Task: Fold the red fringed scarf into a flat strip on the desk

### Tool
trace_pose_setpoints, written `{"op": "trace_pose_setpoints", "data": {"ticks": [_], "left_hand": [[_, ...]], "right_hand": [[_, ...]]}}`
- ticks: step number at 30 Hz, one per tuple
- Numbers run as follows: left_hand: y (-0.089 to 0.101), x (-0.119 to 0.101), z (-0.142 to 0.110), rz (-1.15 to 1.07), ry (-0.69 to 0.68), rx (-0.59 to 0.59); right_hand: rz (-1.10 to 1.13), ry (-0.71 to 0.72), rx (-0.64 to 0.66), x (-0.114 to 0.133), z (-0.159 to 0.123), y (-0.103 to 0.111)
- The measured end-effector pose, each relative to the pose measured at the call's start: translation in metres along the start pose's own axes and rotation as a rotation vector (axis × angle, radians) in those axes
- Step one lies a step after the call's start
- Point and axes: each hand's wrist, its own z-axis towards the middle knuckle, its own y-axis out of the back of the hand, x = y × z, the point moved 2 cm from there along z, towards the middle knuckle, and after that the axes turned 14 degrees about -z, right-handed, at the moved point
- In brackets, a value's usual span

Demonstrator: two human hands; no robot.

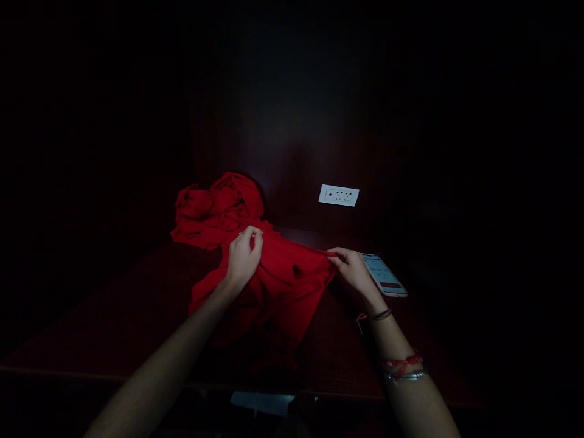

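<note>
A red fringed scarf (292, 298) lies loosely spread on the dark table, its far left part heaped in a crumpled bundle. On the scarf's middle, my left hand (245, 254) is closed with thumb and fingers pinching the cloth; the exact grip is partly hidden. My right hand (352, 269) pinches the scarf's right edge between thumb and fingers. Between the two hands the upper edge is drawn fairly straight, with folds hanging below it. The fringe near the table's front edge is dim.
A lit phone (384, 277) lies face up just right of my right hand. Behind, a white socket plate (339, 195) is set in the dark upright panel. The table's front edge (137, 378) runs below my forearms. The surroundings are very dark.
</note>
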Motion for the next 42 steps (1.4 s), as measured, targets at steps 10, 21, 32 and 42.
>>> {"op": "trace_pose_setpoints", "data": {"ticks": [10,21,32,42], "left_hand": [[-0.046,-0.038,-0.053,0.179,-0.371,0.485],[-0.023,-0.01,-0.012,-0.576,0.185,0.124],[0.011,0.028,0.011,-0.518,0.195,-0.202],[-0.036,-0.037,-0.022,0.147,-0.47,0.421]], "right_hand": [[0.074,0.081,0.004,0.025,-0.007,-0.009],[-0.411,0.05,-0.038,-0.001,-0.002,-0.008],[0.208,-0.248,-0.098,-0.034,0.0,0.008],[0.555,-0.178,0.143,-0.004,-0.008,0.017]]}}
